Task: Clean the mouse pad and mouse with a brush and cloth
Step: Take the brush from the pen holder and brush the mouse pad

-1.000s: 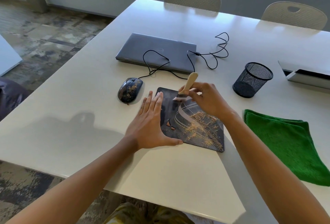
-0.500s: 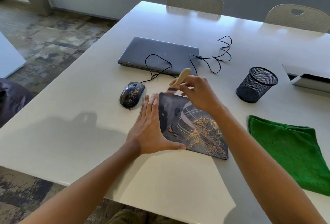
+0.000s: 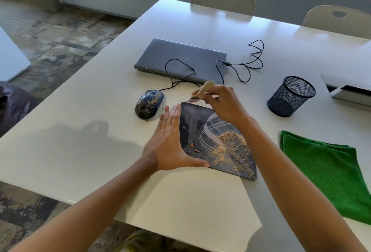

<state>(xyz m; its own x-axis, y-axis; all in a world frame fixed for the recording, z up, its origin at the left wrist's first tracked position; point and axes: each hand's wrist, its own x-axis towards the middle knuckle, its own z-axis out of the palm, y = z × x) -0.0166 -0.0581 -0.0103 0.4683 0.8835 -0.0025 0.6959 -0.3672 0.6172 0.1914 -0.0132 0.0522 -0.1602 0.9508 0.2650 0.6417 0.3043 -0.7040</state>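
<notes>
A dark printed mouse pad (image 3: pixel 195 131) lies on the white table, with tan crumbs piled on its right half. My left hand (image 3: pixel 170 143) lies flat on the pad's left edge, fingers straight, thumb along the near edge. My right hand (image 3: pixel 222 105) grips a small wooden-handled brush (image 3: pixel 201 90), whose bristles hover over the pad's far left corner. A black wired mouse (image 3: pixel 149 104) dusted with crumbs sits to the left of the pad. A folded green cloth (image 3: pixel 329 171) lies at the right.
A shut grey laptop (image 3: pixel 180 60) lies behind the mouse, with the black mouse cable (image 3: pixel 251 61) looping over it. A black mesh pen cup (image 3: pixel 292 95) stands at the right, a white device (image 3: pixel 349 89) beyond it. Two chairs stand at the far edge.
My right hand has carried the brush from the middle of the pad up to its far left corner. My left hand has stayed flat on the pad's left edge.
</notes>
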